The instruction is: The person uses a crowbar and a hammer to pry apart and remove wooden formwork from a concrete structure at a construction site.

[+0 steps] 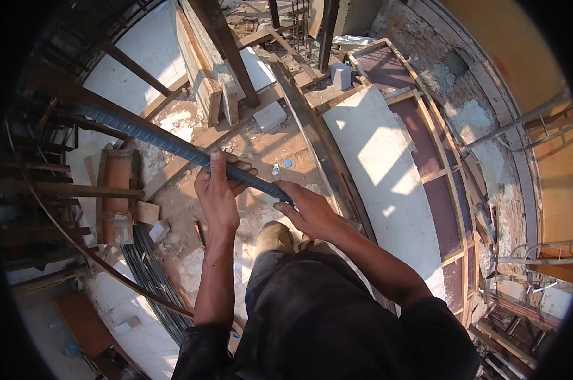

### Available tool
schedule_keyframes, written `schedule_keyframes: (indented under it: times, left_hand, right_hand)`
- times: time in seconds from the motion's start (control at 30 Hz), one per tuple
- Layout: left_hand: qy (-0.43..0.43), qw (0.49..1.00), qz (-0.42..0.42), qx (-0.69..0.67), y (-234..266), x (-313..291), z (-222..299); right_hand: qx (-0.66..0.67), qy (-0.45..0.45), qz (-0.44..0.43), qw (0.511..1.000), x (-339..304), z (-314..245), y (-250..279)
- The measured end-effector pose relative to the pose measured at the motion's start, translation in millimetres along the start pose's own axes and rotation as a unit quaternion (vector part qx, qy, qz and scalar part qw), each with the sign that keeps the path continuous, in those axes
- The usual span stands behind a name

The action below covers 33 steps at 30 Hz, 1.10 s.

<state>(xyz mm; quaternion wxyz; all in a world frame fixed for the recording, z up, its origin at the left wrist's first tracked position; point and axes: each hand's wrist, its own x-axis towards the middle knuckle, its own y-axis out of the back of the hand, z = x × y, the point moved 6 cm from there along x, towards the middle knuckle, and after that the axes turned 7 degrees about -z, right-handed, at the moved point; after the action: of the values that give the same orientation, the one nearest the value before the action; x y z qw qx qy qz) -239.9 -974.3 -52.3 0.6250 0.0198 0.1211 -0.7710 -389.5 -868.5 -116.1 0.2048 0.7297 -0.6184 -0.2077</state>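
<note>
A ribbed steel rebar [166, 140], dark blue-grey, slants from the upper left down to its near end in front of my body. My left hand [218, 196] holds it a short way from that end, thumb on the upper side and fingers around beneath. Closed on the near end is my right hand [308, 213], its thumb and index finger at the tip. The far end of the bar fades into shadow among dark posts. On the floor beside my left forearm lies a tool with dark and reddish handles [200, 232].
A bundle of thin dark rods [150, 272] lies at the left. Long planks and a white panel [387, 177] run along the right, beside timber frames [435, 168]. Upright posts [226, 50] stand ahead. Concrete blocks [270, 116] and debris are scattered over the floor.
</note>
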Motion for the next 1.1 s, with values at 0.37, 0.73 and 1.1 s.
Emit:
schedule_keyframes:
  times: [0.37,0.73,1.1]
  left_hand:
    - [0.064,0.905,-0.372,0.196,-123,120,-129]
    - [0.213,0.794,-0.377,0.426,-45,265,-307]
    - [0.288,0.879,-0.232,0.3,-19,382,-338]
  right_hand:
    - [0.168,-0.27,0.17,0.933,-80,103,117]
    - [0.328,-0.47,0.04,0.818,18,232,191]
    - [0.269,-0.545,-0.196,0.77,172,322,316]
